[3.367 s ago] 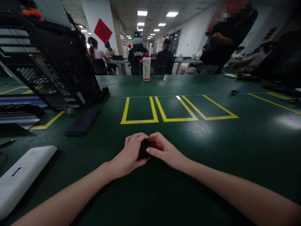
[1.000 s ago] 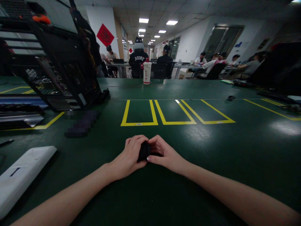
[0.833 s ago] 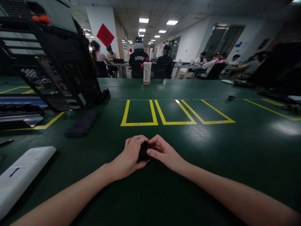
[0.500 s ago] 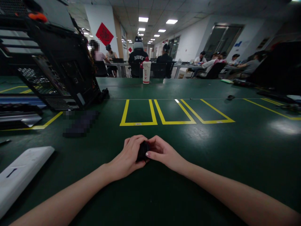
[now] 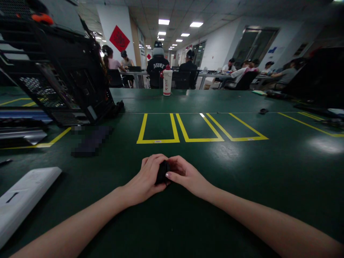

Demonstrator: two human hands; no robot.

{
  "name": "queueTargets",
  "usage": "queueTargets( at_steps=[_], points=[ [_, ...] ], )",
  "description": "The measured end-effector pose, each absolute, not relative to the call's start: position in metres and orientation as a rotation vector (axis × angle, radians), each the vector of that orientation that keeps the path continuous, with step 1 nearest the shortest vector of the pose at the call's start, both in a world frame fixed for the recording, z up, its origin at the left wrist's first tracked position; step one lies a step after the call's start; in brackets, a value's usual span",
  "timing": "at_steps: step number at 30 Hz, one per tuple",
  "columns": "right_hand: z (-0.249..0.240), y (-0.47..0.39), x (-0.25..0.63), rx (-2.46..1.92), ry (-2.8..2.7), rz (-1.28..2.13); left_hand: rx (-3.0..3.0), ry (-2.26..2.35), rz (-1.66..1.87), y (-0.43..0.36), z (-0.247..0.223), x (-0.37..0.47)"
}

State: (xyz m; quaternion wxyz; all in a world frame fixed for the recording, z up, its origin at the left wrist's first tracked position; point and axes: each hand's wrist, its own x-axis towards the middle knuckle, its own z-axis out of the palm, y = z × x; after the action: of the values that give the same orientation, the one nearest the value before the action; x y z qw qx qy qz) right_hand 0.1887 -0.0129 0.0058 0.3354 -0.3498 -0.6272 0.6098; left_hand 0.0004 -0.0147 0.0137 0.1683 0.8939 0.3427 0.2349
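A small black object [image 5: 162, 172], rounded and dark, rests between my two hands low over the green tabletop [image 5: 172, 218]. Wrapped over its left side is my left hand [image 5: 147, 177], fingers curled across the top and thumb along the near side. My right hand [image 5: 185, 175] pinches the right side, its thumb in front and its fingers behind. Much of the object is covered by my fingers, so its exact kind cannot be made out. Beyond my hands, yellow tape outlines [image 5: 158, 141] mark the table.
At the left stand an open black computer case [image 5: 80, 82] and a white box-like device [image 5: 29, 193]. A blurred dark flat thing [image 5: 92, 141] lies between them. Further back are a white cup [image 5: 167, 83] and a small black ring-shaped item [image 5: 263, 111]. Several people sit at far tables.
The black object has turned very slightly between my hands, and my right thumb has shifted a little to the left. All else looks the same.
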Motion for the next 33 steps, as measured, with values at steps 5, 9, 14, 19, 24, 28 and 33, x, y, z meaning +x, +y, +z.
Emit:
queueTargets(
  at_steps=[5,9,14,19,24,28,33],
  points=[
    [0.0048,-0.0154,0.1896,-0.782,-1.66,1.558,2.542,0.974,0.653,-0.0141,0.0122,-0.0004],
    [0.0055,-0.0162,0.1862,-0.827,-1.583,1.6,2.545,0.973,0.656,-0.0138,0.0129,-0.0002],
    [0.0071,-0.0152,0.1849,-0.949,-1.586,1.552,2.527,0.968,0.64,-0.0149,0.0159,-0.0002],
    [0.0082,-0.0169,0.1884,-0.835,-1.649,1.568,2.511,0.969,0.653,-0.015,0.016,-0.0007],
    [0.0049,-0.0171,0.1869,-0.83,-1.604,1.575,2.523,0.969,0.662,-0.0144,0.0155,0.0003],
    [0.003,-0.0148,0.1851,-0.926,-1.584,1.549,2.541,0.971,0.67,-0.0144,0.0153,0.001],
    [0.0061,-0.0166,0.1872,-0.892,-1.665,1.532,2.537,0.974,0.659,-0.0146,0.0145,-0.0001]
  ],
)
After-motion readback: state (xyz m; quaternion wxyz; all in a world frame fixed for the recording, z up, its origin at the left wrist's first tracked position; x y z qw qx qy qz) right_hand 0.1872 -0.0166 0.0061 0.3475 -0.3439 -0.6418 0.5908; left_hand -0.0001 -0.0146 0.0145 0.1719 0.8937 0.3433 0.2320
